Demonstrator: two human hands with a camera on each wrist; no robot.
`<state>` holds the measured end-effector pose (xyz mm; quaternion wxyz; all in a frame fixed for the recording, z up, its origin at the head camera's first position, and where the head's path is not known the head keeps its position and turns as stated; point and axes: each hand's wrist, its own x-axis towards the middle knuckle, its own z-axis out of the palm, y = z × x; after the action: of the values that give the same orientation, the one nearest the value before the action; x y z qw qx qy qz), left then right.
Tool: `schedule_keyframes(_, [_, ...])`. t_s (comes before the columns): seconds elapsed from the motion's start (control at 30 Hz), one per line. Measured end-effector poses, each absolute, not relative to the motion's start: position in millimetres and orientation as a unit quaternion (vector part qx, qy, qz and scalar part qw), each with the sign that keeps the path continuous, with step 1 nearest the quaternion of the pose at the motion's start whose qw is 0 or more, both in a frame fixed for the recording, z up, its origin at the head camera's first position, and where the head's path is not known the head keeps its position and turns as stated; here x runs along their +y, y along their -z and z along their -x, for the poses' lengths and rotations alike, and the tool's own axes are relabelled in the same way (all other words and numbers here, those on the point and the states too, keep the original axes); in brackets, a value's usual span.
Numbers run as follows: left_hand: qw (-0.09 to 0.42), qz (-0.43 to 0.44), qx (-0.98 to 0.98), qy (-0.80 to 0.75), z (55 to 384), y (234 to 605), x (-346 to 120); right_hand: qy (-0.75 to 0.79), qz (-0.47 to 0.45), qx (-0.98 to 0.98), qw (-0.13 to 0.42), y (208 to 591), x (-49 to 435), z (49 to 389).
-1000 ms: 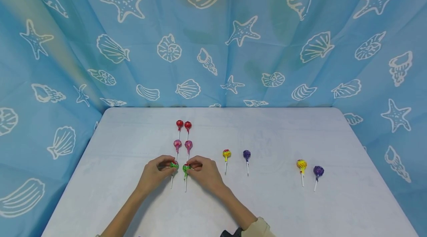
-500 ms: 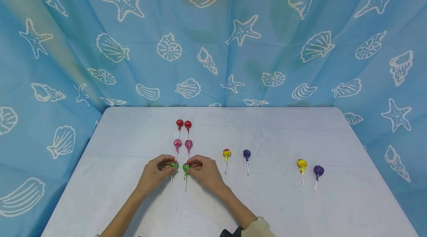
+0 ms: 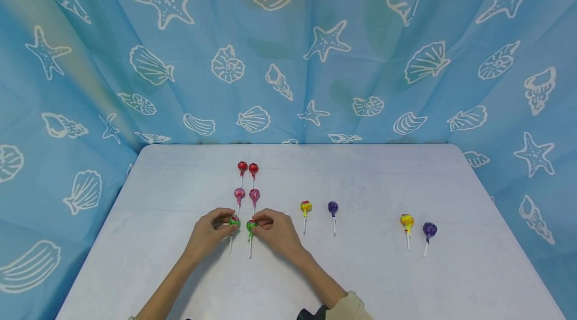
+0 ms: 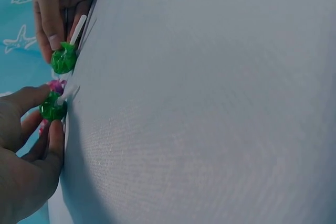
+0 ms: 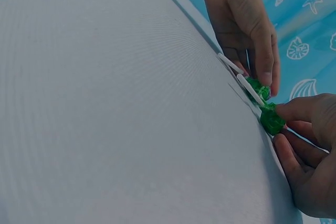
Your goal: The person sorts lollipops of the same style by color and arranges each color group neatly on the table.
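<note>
My left hand (image 3: 209, 234) pinches the head of a green lollipop (image 4: 53, 107) between thumb and fingers. Beside it, my right hand (image 3: 278, 234) pinches a second green lollipop (image 5: 272, 119) the same way. Both white sticks point toward me, and the two heads are a small gap apart. Just beyond them lie two pink lollipops (image 3: 239, 193), side by side. Farther back, two red lollipops (image 3: 242, 167) form another pair in line with these.
To the right of my right hand lie a yellow lollipop (image 3: 306, 206) and a purple lollipop (image 3: 333, 208). Another yellow one and another purple one rest farther right on the white table (image 3: 360, 275). A blue shell-print curtain (image 3: 288, 59) hangs behind the table's far edge.
Both hands keep their hold on the green lollipops, with the left one shifted very slightly left. The other lollipops stay where they were.
</note>
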<state>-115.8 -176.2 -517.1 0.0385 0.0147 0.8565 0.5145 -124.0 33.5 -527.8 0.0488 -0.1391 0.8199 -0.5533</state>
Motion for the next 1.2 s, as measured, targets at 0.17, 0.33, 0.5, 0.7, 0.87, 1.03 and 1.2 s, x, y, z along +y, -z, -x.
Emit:
schedule_keyframes(0.17, [0.038, -0.014, 0.861, -0.507, 116.8, 517.5, -178.0, 0.56, 0.132, 0.816, 0.057, 528.2, 34.8, 124.0])
schedule_keyframes(0.33, [0.022, -0.012, 0.87, -0.492, 117.1, 514.7, -181.5, 0.553, 0.126, 0.821, 0.061, 523.1, 38.3, 122.7])
schedule_keyframes(0.5, [0.022, -0.009, 0.869, -0.493, 116.7, 508.4, -182.9, 0.551, 0.127, 0.824, 0.047, 518.9, 43.9, 122.0])
schedule_keyframes(0.7, [0.02, -0.02, 0.862, -0.507, 116.2, 500.3, -176.7, 0.555, 0.129, 0.821, 0.029, 512.0, 54.1, 121.4])
schedule_keyframes(0.87, [0.013, -0.044, 0.853, -0.521, 115.5, 495.4, -167.8, 0.555, 0.128, 0.821, 0.021, 500.5, 66.7, 118.2])
schedule_keyframes(1.03, [0.017, -0.07, 0.843, -0.533, 117.4, 493.9, -157.8, 0.558, 0.131, 0.819, 0.005, 491.0, 82.7, 116.2])
schedule_keyframes(1.2, [0.026, -0.094, 0.833, -0.545, 122.9, 490.7, -145.5, 0.555, 0.131, 0.821, -0.011, 483.4, 100.8, 114.8])
